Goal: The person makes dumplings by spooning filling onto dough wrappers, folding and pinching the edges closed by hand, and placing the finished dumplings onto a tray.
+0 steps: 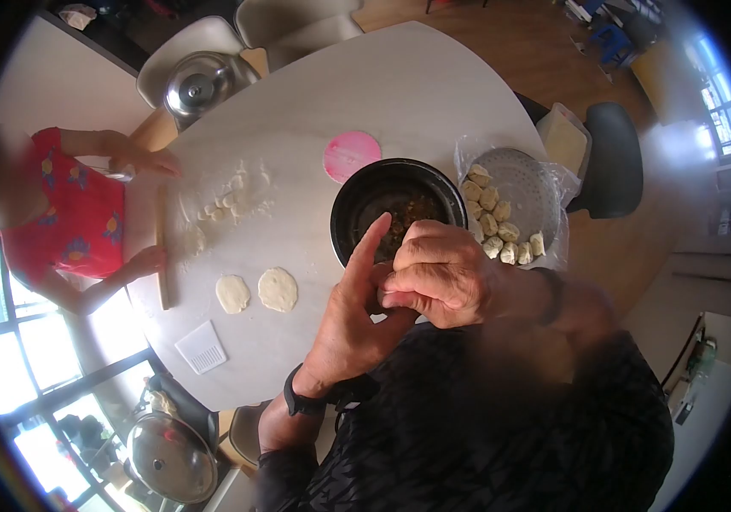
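Observation:
My left hand (357,307) is cupped, with one finger raised. My right hand (442,273) pinches against it at the same spot. Between them is a dumpling, almost wholly covered by the fingers. Just beyond my hands stands a dark round pan (365,183) with brown chopped filling (417,209) in it. To its right, several shaped dumplings (489,200) sit on a round perforated tray (523,171) lined with clear plastic. Two flat dough wrappers, one larger (278,290) and one smaller (232,293), lie on the table left of my hands.
Across the left side, a person in a red patterned top (84,213) has hands by a rolling pin (161,247). Small dough pieces (220,205) lie in flour nearby. A pink disc (352,156) and a white scraper (201,347) rest on the table (297,102). Chairs (617,158) stand around it.

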The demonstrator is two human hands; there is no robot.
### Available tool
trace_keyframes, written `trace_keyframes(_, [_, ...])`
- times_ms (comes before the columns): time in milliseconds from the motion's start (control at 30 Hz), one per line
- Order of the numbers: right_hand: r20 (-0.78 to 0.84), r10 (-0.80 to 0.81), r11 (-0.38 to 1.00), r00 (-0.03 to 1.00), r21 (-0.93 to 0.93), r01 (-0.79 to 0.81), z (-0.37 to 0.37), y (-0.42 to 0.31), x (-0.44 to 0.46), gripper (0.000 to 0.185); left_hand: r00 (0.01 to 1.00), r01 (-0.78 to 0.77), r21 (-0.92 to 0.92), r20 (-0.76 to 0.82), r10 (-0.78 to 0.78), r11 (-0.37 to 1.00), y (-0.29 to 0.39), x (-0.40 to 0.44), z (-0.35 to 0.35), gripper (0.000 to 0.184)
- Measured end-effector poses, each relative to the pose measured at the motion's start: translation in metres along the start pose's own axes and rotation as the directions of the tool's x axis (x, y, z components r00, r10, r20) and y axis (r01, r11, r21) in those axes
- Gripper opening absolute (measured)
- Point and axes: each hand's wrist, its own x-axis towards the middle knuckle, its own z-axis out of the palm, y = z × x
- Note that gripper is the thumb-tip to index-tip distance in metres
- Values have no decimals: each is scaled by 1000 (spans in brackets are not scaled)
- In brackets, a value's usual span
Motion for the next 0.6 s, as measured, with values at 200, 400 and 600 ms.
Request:
trace_keyframes(200, [-103, 74, 995, 992, -53, -80, 0, -10, 7, 26, 995, 19, -161, -96, -35, 987, 10, 0, 5, 98])
trace_keyframes(400, [-78, 27, 999, 997, -16, -29, 0, -3, 2, 30, 999, 8, -38, -39, -9, 999, 2, 1, 0, 94])
trace_keyframes(600, [-110, 55, 998, 992, 17, -54, -3, -1, -8, 30, 998, 3, -60, -69, -7, 998, 11, 2, 2, 99])
